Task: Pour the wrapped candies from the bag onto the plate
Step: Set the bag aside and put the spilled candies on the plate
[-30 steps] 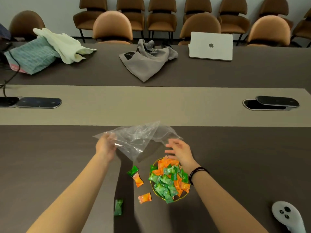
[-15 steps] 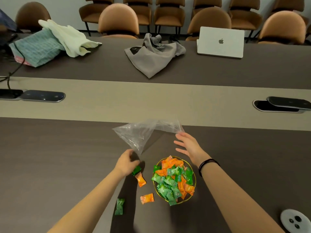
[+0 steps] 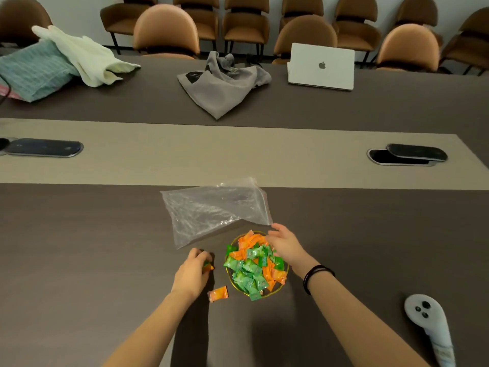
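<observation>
Stray candies [image 3: 207, 266] pinched in left hand [image 3: 191, 274], fingers curled tight round orange + green wrappers. Right hand [image 3: 284, 247] loose, fingers spread, nothing held, hovering at plate [image 3: 275, 292] far-right rim. Plate near table [image 3: 79, 260] near edge, heaped w/ wrapped candies [image 3: 254, 266]. Bag [image 3: 214, 210] lying flat, looks emptied, just beyond plate toward table centre. One orange candy [image 3: 218, 294] left on table, just left of plate, near-side of left hand; left hand nearer to it. Plate lies directly right of left-hand grip: short sideways carry judged enough.
</observation>
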Available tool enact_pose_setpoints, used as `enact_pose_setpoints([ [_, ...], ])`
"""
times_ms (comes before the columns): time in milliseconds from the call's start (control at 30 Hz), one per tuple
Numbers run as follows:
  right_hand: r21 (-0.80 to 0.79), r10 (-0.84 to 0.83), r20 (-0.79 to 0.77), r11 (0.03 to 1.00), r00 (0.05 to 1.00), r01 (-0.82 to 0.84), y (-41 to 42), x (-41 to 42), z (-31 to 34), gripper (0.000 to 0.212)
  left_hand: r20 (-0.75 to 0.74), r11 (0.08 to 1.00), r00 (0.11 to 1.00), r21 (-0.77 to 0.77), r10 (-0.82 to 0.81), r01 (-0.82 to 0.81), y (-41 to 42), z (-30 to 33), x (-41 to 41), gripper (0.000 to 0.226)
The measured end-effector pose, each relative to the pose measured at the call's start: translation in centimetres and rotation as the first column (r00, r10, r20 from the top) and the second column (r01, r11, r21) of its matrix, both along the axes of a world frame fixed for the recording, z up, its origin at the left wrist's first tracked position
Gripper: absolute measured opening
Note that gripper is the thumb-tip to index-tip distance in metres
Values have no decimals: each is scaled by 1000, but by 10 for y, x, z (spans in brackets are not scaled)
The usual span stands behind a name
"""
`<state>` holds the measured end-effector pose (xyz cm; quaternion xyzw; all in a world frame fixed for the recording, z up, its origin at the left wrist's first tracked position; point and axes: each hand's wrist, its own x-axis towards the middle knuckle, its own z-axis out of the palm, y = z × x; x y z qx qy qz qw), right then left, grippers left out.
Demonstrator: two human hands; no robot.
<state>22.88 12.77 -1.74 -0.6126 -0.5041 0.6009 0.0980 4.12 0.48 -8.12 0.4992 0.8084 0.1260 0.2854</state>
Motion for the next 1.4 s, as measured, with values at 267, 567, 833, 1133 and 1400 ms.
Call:
enact_pose_setpoints([
  [267, 36, -2, 75, 999, 997, 0, -1, 11, -5, 42, 214, 921, 974, 358, 75, -150, 11, 34, 45, 17],
  [567, 32, -67, 81, 997, 995, 64, 2, 29, -16, 34, 50, 923, 948, 250, -315, 293, 35, 28, 98, 31],
  [833, 100, -45, 171, 995, 984, 28, 9, 40, -28, 32, -84, 952, 995, 303, 62, -34, 25, 15, 31, 46],
  [1133, -1, 62, 256, 998, 965, -64, 8, 37, -41, 36, -354, 972, 909, 2, -220, 236, 11, -5, 4, 29],
  [1400, -28, 61, 273, 998, 960, -55, 16, 37, -46, 38, -30, 928, 960, 264, 279, -261, 15, 20, 11, 10],
])
